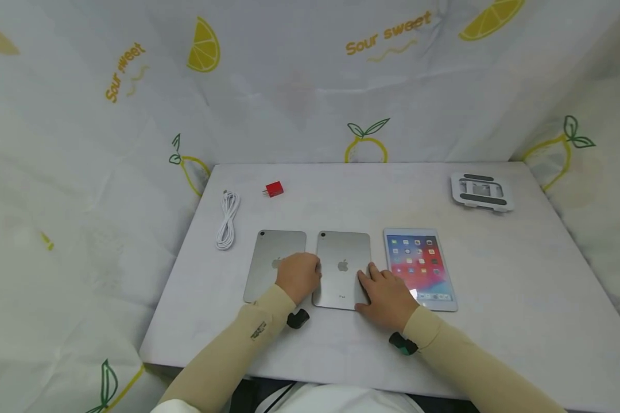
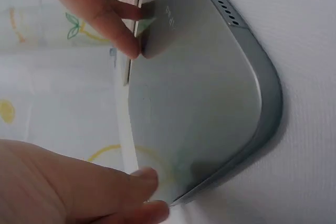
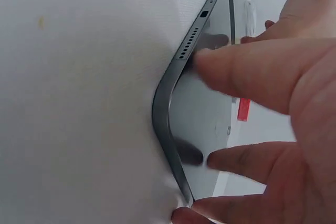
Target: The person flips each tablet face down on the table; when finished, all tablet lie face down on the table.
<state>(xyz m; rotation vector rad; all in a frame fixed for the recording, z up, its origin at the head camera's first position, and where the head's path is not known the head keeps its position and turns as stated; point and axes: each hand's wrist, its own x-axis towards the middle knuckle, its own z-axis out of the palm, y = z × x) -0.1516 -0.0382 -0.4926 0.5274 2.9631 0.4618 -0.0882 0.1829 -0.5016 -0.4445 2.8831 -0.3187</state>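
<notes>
In the head view, a silver tablet (image 1: 343,252) lies back side up in the middle of the table. My left hand (image 1: 298,276) is at its left edge; thumb and a finger pinch that edge in the left wrist view. The right hand (image 1: 390,295) is at the right edge, its fingers spread. In the right wrist view, fingertips (image 3: 202,205) touch the side of the tablet (image 3: 202,103), while the thumb extends over its back. A second silver tablet (image 1: 263,267), also back up, lies to the left. On the right is a white tablet (image 1: 418,258) with its screen lit.
A coiled white cable (image 1: 228,221) lies at the left, with a red charger plug (image 1: 274,189) beyond the left tablet. Toward the far right stands a folded grey-white stand (image 1: 482,193). White fabric with lemon prints (image 1: 289,86) hangs around the table (image 1: 522,275).
</notes>
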